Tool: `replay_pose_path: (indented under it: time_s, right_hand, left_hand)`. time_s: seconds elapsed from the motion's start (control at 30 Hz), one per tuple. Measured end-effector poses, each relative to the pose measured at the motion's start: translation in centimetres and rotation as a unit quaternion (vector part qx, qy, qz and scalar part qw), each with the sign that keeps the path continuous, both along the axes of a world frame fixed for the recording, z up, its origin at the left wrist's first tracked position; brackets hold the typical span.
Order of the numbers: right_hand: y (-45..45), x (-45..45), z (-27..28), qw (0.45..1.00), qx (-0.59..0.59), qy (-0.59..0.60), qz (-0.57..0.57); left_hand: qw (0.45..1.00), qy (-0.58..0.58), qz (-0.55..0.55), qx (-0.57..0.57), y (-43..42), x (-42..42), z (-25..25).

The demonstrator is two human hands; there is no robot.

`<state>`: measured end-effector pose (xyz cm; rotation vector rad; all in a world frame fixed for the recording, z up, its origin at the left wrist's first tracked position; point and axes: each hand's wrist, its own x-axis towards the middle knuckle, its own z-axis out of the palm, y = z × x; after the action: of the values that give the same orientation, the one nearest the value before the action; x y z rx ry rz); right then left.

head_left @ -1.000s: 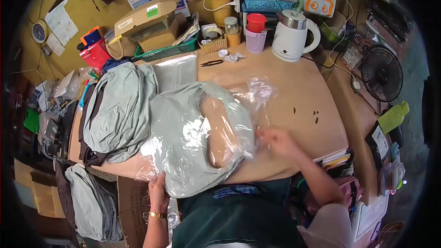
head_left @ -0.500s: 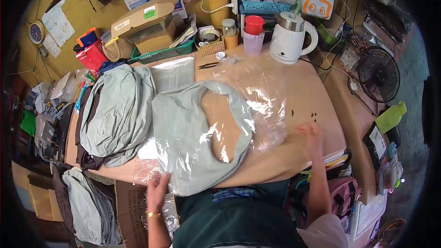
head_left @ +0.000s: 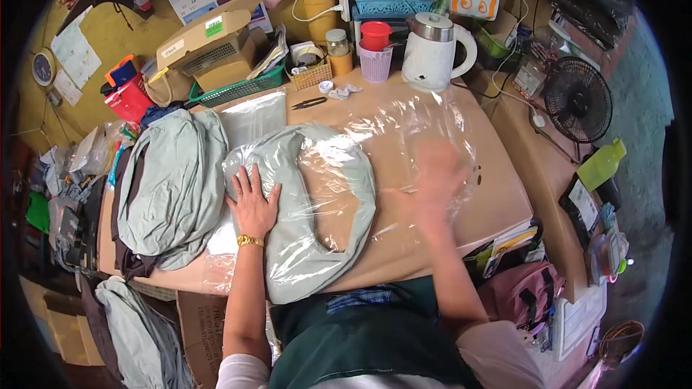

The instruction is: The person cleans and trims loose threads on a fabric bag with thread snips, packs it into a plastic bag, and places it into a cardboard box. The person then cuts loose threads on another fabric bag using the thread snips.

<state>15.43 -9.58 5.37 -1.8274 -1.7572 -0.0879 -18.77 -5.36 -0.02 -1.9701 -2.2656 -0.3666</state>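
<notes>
A pale grey-green cloth piece with a wide looped strap (head_left: 285,266), like a sling bag, lies flat on the table inside a clear plastic bag (head_left: 393,126). My left hand (head_left: 252,200) presses on its left part through the film, fingers spread and palm down. Over the right part of the plastic is my right hand (head_left: 436,176), smeared by motion, so its fingers do not show clearly. Left of the wrapped piece sits a pile of similar grey-green cloth pieces (head_left: 173,187). Clear plastic sheets or bags (head_left: 256,117) lie behind, partly covered.
Black thread snips (head_left: 310,103) and a white tape roll (head_left: 326,86) lie at the back. Behind them stand a white kettle (head_left: 427,61), a lilac cup (head_left: 375,65) and a green basket (head_left: 241,88) with boxes. A black fan (head_left: 578,99) is at the right.
My left hand has moved from the near table edge up onto the wrapped cloth. My right hand has moved left and away from me, over the plastic, which now spreads farther right.
</notes>
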Motion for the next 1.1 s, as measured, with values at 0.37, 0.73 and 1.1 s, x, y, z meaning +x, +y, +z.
replay_pose_path:
  time_s: [0.37, 0.73, 1.1]
  right_hand:
    - [-2.0, 12.7, -3.1, 0.985, -0.092, 0.096, -0.106]
    - [-6.5, 10.5, -0.4, 0.704, -0.092, 0.684, 0.170]
    - [-3.2, 5.9, 8.2, 0.984, 0.178, 0.005, 0.024]
  left_hand:
    - [1.000, -0.005, 0.002, -0.008, -1.3, 0.9, 0.3]
    - [1.000, -0.001, 0.009, -0.010, -1.1, 0.7, -0.1]
    - [1.000, 0.018, 0.016, -0.019, -1.4, 1.6, 0.2]
